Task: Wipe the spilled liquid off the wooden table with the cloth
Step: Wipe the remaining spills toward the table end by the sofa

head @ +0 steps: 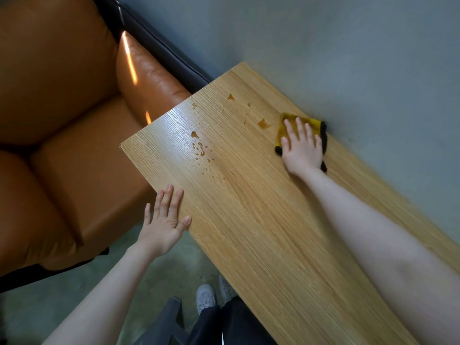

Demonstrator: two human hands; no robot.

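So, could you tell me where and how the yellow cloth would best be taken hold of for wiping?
Probably from above, palm flat on its middle, as the right hand does now. The yellow cloth lies flat near the far edge of the wooden table, so no raised fold offers a pinch. Pressing down lets it slide left toward the nearest amber puddle.

A yellow cloth (312,125) with dark edging lies flat at the wooden surface's (261,220) far edge; amber spilled liquid (263,123) spots lie just beside it, seemingly unwiped.
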